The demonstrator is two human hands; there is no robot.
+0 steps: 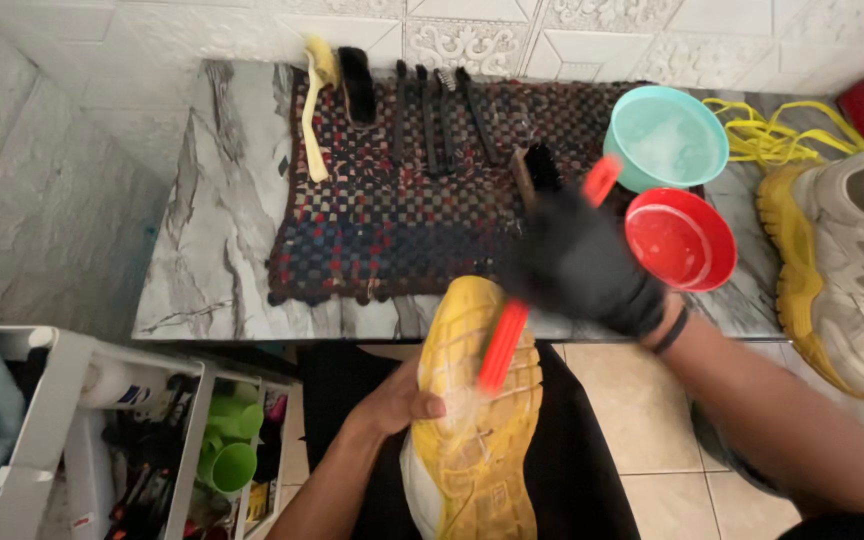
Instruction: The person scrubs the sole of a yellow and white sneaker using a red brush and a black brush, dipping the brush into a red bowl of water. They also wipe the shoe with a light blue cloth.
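Note:
My left hand (397, 405) grips the side of a yellow-soled sneaker (477, 420), held sole up over my lap. A black glove covers my right hand (582, 265), which is closed around a red-orange brush (504, 345). The brush's lower end lies on the wet, soapy sole; its upper end sticks out above the glove, blurred by motion.
A woven checkered mat (392, 215) on the marble counter (207, 230) holds several brushes. A teal bowl (667, 135) and a red bowl (680, 240) stand to the right, beside a second sneaker (847, 270) and yellow laces (777, 135). A white rack (62, 420) stands lower left.

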